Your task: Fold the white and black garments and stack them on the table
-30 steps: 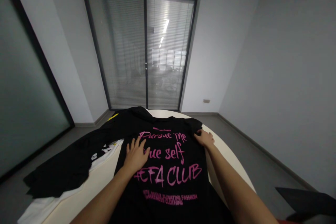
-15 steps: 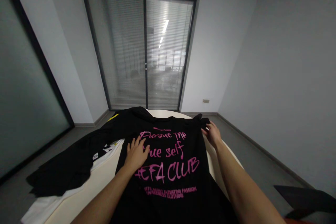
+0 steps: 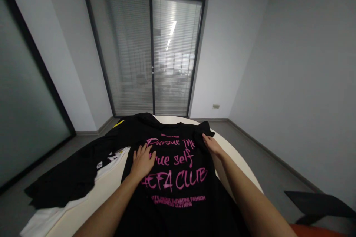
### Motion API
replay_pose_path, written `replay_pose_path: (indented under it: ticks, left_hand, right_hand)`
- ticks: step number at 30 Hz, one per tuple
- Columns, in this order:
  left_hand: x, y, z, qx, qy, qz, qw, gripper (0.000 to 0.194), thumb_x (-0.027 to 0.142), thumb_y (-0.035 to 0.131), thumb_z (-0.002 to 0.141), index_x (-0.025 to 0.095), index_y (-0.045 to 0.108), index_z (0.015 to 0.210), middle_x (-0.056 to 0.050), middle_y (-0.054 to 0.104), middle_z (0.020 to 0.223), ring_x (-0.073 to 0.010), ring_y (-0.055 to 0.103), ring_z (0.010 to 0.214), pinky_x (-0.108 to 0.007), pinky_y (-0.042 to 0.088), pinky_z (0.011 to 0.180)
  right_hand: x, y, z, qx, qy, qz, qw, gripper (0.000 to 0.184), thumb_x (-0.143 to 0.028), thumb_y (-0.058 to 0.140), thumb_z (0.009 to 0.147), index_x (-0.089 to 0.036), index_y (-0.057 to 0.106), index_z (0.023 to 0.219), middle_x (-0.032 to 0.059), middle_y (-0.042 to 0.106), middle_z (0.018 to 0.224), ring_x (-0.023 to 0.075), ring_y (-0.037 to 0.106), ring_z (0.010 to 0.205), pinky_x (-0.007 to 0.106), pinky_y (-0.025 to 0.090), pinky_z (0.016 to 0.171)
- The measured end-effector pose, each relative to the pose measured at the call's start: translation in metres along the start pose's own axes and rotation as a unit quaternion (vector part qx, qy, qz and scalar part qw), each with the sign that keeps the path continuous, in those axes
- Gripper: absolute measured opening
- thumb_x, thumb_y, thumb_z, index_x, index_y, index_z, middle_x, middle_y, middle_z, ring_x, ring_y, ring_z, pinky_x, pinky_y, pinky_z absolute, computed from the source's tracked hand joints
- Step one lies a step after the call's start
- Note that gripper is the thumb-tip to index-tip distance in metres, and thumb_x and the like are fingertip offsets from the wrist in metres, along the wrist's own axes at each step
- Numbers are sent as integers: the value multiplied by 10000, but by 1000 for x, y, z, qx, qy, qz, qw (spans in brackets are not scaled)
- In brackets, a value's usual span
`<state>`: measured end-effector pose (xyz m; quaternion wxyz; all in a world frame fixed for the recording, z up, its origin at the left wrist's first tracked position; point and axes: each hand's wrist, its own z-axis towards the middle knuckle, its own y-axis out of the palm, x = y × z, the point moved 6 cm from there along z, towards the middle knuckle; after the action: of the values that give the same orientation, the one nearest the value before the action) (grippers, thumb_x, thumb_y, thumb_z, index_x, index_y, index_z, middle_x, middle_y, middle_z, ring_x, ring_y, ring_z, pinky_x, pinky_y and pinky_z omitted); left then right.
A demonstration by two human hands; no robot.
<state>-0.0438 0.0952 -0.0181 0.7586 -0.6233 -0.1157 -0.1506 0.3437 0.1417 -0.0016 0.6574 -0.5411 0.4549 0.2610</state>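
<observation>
A black T-shirt point(image 3: 178, 189) with pink lettering lies spread out in front of me. My left hand point(image 3: 143, 160) rests flat on its left side, fingers spread over the print. At the shirt's upper right, my right hand point(image 3: 213, 144) grips the sleeve fabric, which lies turned in over the shirt's edge; its fingertips are partly hidden in the dark cloth. To the left, other black clothing point(image 3: 72, 170) with a yellow stripe lies over a white garment point(image 3: 41, 220).
The clothes lie on a round cream table point(image 3: 239, 155). Beyond it stand a dark-framed glass partition with blinds point(image 3: 175, 63) and a white wall. At the lower right is a dark chair part point(image 3: 319, 203) beside something orange point(image 3: 311, 230).
My right hand has moved left, bringing the sleeve inward over the shirt's right edge. My left hand stays flat on the shirt. The view has shifted slightly.
</observation>
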Motion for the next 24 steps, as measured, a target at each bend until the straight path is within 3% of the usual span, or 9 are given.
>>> replay_pose_path:
  ticks: [4, 8, 11, 15, 20, 22, 24]
  left_hand:
    - [0, 0, 0, -4, -1, -2, 1000, 530, 436, 372, 982, 172, 520, 1417, -115, 386, 1567, -344, 290, 1463, -562, 202, 1182]
    - [-1, 0, -1, -11, -3, -5, 1000, 537, 440, 363, 983, 169, 512, 1422, -116, 375, 1574, -344, 277, 1468, -563, 192, 1184]
    - [-1, 0, -1, -14, -3, -5, 1000, 540, 444, 356, 986, 168, 509, 1425, -116, 372, 1575, -345, 272, 1470, -563, 193, 1182]
    - [-3, 2, 0, -4, -2, -5, 1000, 527, 439, 370, 982, 178, 519, 1414, -112, 391, 1565, -344, 295, 1461, -556, 206, 1177]
    - [-5, 4, 1, 5, -7, -21, 1000, 529, 437, 369, 983, 173, 514, 1418, -116, 384, 1569, -341, 290, 1464, -556, 199, 1182]
    - [-7, 3, 2, 10, -14, -38, 999, 523, 430, 372, 982, 176, 512, 1418, -119, 382, 1569, -337, 297, 1462, -555, 207, 1181]
    - [-9, 1, 4, 22, -19, -56, 998, 508, 414, 367, 984, 180, 520, 1407, -123, 392, 1563, -324, 323, 1453, -547, 231, 1175]
  right_hand:
    - [-5, 4, -15, -28, 2, 28, 999, 405, -523, 519, 907, -180, 568, 1116, -8, 602, 716, 124, 540, 601, 225, 421, 562]
    - [-4, 7, -30, -90, 9, 85, 992, 680, -462, 697, 805, -222, 417, 1376, -19, 620, 778, 108, 537, 580, 208, 399, 514]
    - [3, 1, -31, -86, 31, 64, 994, 661, -354, 769, 724, -159, 518, 1304, 19, 665, 801, 123, 561, 586, 225, 406, 505]
    - [8, -31, -18, 19, 44, 10, 999, 427, -240, 765, 663, -123, 669, 1062, 45, 683, 755, 173, 622, 666, 262, 471, 606]
    - [5, -66, -16, 107, 26, 40, 993, 459, -339, 602, 800, -136, 601, 1212, 99, 701, 946, 176, 646, 761, 258, 493, 648]
    - [6, -66, -24, 71, 24, 72, 995, 463, -377, 519, 842, -177, 578, 1255, 97, 695, 1038, 163, 654, 765, 254, 505, 638]
    - [11, -56, -36, -16, 42, 105, 993, 480, -355, 492, 834, -220, 557, 1290, 80, 686, 1075, 153, 656, 767, 250, 508, 628]
